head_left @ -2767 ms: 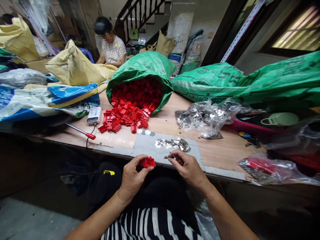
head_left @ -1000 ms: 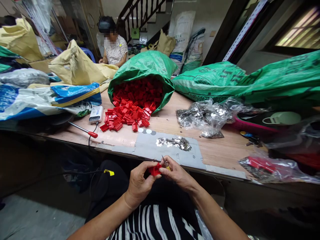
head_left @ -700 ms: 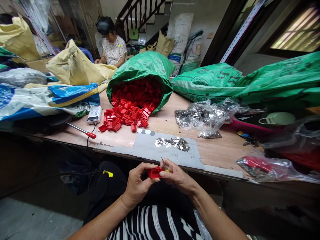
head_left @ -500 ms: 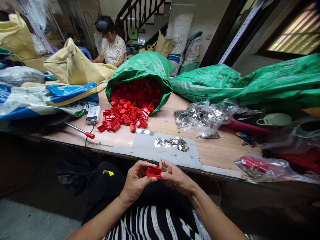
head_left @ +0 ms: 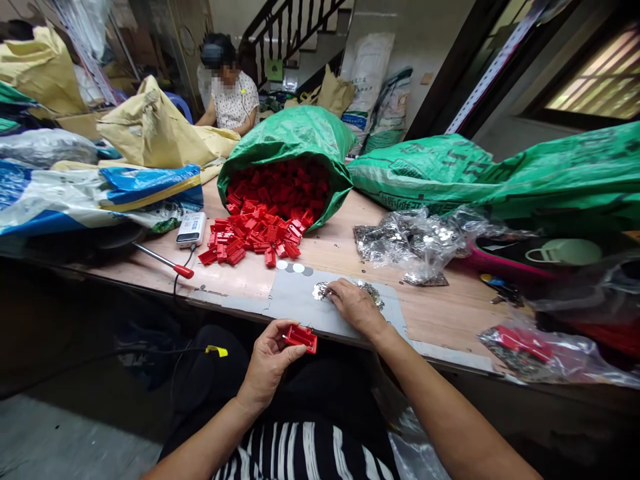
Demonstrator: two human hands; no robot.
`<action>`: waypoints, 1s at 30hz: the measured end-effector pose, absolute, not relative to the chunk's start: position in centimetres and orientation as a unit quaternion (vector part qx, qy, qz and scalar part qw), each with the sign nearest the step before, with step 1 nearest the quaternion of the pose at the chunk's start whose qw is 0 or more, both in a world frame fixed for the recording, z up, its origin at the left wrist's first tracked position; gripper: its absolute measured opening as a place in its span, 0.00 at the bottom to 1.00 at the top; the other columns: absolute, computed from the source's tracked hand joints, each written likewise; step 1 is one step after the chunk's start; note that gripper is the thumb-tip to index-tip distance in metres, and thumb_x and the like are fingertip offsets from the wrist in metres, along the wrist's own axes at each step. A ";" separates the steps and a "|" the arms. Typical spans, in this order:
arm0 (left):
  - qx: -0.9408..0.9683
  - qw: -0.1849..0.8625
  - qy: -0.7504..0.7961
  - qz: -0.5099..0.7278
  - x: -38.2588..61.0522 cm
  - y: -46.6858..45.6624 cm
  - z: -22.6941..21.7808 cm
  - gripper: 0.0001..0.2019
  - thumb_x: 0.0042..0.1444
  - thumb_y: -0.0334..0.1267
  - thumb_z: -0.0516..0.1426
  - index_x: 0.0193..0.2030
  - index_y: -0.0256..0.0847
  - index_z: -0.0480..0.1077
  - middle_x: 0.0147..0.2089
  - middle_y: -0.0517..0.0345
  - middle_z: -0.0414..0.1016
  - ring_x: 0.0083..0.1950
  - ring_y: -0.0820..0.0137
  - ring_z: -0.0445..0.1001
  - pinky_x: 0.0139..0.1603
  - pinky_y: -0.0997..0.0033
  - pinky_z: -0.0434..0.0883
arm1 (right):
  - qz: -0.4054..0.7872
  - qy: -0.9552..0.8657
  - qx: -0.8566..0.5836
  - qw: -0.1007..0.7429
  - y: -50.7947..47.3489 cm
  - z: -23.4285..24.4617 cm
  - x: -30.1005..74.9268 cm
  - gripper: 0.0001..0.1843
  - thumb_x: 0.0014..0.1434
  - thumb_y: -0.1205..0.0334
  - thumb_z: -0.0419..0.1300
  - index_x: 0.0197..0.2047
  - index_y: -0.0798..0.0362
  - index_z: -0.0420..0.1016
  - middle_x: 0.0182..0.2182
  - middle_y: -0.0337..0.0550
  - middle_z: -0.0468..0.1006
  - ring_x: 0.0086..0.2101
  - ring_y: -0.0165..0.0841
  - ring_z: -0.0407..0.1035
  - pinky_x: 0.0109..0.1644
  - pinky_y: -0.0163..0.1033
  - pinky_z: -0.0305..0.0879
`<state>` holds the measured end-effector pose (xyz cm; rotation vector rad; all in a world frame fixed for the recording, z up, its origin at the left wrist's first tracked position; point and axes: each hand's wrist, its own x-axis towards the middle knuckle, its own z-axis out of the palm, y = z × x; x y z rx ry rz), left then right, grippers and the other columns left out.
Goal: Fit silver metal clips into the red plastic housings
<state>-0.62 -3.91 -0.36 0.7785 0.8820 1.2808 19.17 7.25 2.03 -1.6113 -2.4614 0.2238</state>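
My left hand (head_left: 270,360) pinches a small red plastic case (head_left: 301,338) just in front of the table edge, its open hollow side turned up towards me. Thin metal bits show at the case's ends. Out over the grey mat (head_left: 295,303), my right hand (head_left: 356,305) reaches down with bent fingers closed together at a pile of small shiny metal pieces (head_left: 320,291). What its fingertips hold is hidden. The hand covers the middle of the pile; more metal pieces (head_left: 373,291) show behind it.
Red cases (head_left: 250,233) spill from a green sack (head_left: 295,133) at the back. Clear bags of metal pieces (head_left: 415,240) lie to the right. Left of the red cases are a white power bank (head_left: 191,229) and a red-tipped lever (head_left: 183,271). Another person (head_left: 230,93) sits beyond.
My right hand has left the red case and moved forward and right to the metal pieces. The thin tool seen in it earlier no longer shows. My left hand keeps the case, slightly turned.
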 end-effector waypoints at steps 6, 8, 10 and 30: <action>0.329 0.657 0.389 0.556 -0.6 -3.9 -0.5 0.18 0.45 0.31 0.67 0.44 0.39 0.70 0.40 0.58 0.78 0.40 0.73 0.75 0.45 0.73 0.71 | 0.081 -0.835 -0.541 0.063 8.1 2.4 19.0 0.05 0.62 0.67 0.55 0.40 0.52 0.72 0.38 0.43 0.73 0.37 0.32 0.70 0.42 0.34 0.61; 0.328 0.658 0.389 0.556 -0.6 -3.9 -0.5 0.18 0.46 0.31 0.67 0.44 0.40 0.70 0.40 0.58 0.78 0.40 0.73 0.75 0.45 0.73 0.71 | 0.081 -0.834 -0.543 0.060 8.2 2.4 19.0 0.05 0.62 0.67 0.56 0.40 0.52 0.72 0.38 0.44 0.73 0.37 0.32 0.69 0.41 0.34 0.60; 0.326 0.658 0.389 0.556 -0.6 -3.9 -0.6 0.18 0.46 0.31 0.66 0.44 0.40 0.70 0.40 0.58 0.78 0.40 0.73 0.75 0.45 0.73 0.71 | 0.082 -0.833 -0.545 0.059 8.2 2.4 19.0 0.05 0.61 0.67 0.56 0.40 0.53 0.71 0.38 0.44 0.73 0.37 0.33 0.69 0.41 0.34 0.60; 0.230 0.710 0.359 0.560 -0.8 -3.1 1.9 0.21 0.50 0.35 0.64 0.52 0.41 0.70 0.42 0.53 0.76 0.43 0.67 0.75 0.45 0.66 0.73 | 0.291 -0.788 -0.481 0.252 4.4 4.5 18.7 0.05 0.61 0.61 0.55 0.35 0.51 0.69 0.26 0.35 0.72 0.25 0.28 0.65 0.31 0.33 0.59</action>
